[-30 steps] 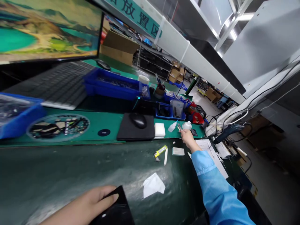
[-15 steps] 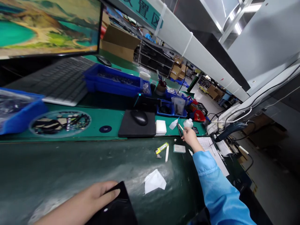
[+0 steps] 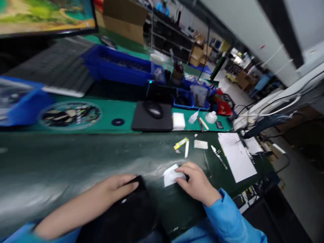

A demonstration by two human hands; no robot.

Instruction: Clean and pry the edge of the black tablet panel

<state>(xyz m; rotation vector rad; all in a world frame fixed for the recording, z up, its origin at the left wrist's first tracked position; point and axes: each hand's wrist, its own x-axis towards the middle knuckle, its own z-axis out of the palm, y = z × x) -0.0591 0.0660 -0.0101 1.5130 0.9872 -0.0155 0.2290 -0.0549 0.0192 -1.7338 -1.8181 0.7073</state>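
Wipe (image 3: pixel 170 176) lay on the bench (image 3: pixel 63 158); right hand (image 3: pixel 194 180) was on it, couldn't tell if pinching; left hand (image 3: pixel 120 189) pinched a glossy black panel (image 3: pixel 134 209) by one corner at the near edge; lopsided grip could've let it slip.

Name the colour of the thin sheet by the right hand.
White: the thin, irregular sheet shows best in the head view.

The head-worn camera looks forward and down from close above the workbench (image 3: pixel 63 155).
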